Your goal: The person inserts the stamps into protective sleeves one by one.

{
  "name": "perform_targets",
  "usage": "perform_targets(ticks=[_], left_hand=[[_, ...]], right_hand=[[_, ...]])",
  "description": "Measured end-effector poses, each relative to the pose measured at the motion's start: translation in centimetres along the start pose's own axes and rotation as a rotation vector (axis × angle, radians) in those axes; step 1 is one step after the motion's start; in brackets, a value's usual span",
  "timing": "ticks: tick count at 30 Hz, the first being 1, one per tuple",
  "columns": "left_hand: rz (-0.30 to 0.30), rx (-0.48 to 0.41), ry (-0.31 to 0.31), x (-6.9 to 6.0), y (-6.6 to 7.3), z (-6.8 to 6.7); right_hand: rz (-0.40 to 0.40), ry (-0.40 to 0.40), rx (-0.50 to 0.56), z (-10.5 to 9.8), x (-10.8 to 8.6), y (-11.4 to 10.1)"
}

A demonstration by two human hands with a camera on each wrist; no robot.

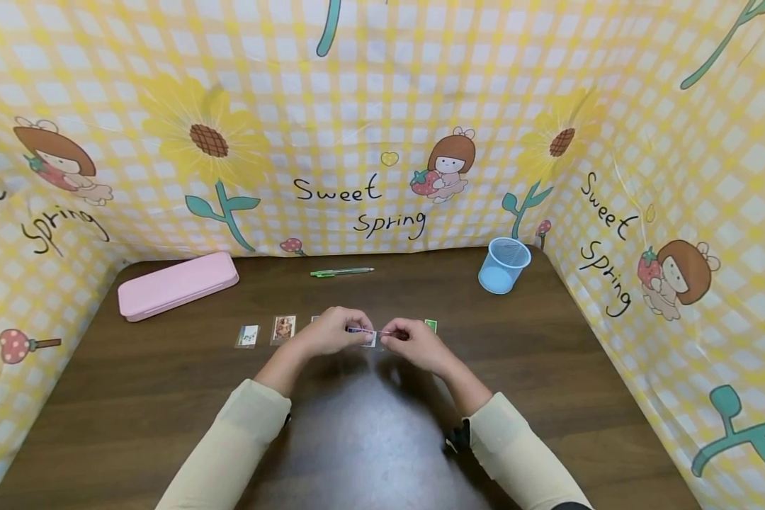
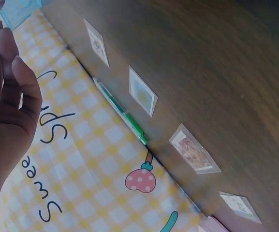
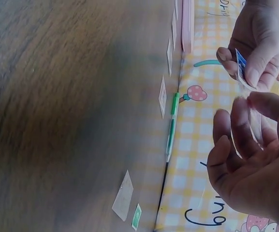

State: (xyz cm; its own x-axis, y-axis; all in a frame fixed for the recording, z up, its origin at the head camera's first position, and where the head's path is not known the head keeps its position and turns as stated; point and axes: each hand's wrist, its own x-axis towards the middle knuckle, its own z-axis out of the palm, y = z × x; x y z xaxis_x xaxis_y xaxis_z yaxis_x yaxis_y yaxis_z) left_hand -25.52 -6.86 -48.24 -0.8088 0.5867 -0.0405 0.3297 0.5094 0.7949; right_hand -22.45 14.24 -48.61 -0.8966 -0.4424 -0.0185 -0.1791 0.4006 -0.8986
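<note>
My left hand (image 1: pixel 339 331) pinches a small card (image 3: pixel 242 64) with a blue picture between thumb and fingers. Facing it, my right hand (image 1: pixel 416 345) grips a thin clear plastic piece (image 3: pixel 255 124) that looks like a card sleeve. The two hands' fingertips are close together above the table, and the right wrist view has the card's lower end by the clear piece. Small picture cards lie in a row below: a pale one (image 1: pixel 248 336), a brownish one (image 1: pixel 284 328) with a clear border, a yellowish one (image 2: pixel 143 92) and another (image 2: pixel 97 43).
A green pen (image 1: pixel 342 272) lies behind the row. At the back left is a pink pencil case (image 1: pixel 178 286); a blue mesh cup (image 1: pixel 505 266) stands at the back right. Right of the hands lie a green card (image 3: pixel 137 216) and a whitish rectangle (image 3: pixel 123 197). Patterned cloth (image 1: pixel 331 219) walls the table.
</note>
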Motion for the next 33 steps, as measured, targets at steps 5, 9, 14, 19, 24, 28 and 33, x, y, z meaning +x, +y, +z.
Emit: perform_targets(ticks=[5, 9, 14, 19, 24, 28, 33], left_hand=[[-0.007, -0.073, 0.005, -0.1, 0.1, 0.2], [-0.019, -0.135, 0.006, -0.2, 0.0, 0.3], [-0.07, -0.201, -0.015, -0.2, 0.0, 0.3], [-0.097, -0.221, -0.038, -0.2, -0.1, 0.2], [-0.094, -0.234, -0.041, -0.1, -0.3, 0.1], [-0.089, -0.246, -0.049, -0.1, -0.4, 0.1], [-0.089, -0.239, -0.058, 0.0, -0.5, 0.1]], right_hand=[[-0.011, 0.068, -0.015, 0.5, 0.5, 1.3], [-0.022, 0.085, -0.024, 0.6, 0.6, 1.6], [-0.032, 0.097, -0.039, 0.7, 0.6, 1.7], [-0.043, 0.105, -0.034, 0.9, 0.6, 1.8], [-0.051, 0.093, -0.019, 0.6, 0.0, 0.4], [-0.059, 0.074, -0.021, 0.1, -0.8, -1.6], [-0.064, 0.086, -0.036, 0.3, -0.5, -0.9]])
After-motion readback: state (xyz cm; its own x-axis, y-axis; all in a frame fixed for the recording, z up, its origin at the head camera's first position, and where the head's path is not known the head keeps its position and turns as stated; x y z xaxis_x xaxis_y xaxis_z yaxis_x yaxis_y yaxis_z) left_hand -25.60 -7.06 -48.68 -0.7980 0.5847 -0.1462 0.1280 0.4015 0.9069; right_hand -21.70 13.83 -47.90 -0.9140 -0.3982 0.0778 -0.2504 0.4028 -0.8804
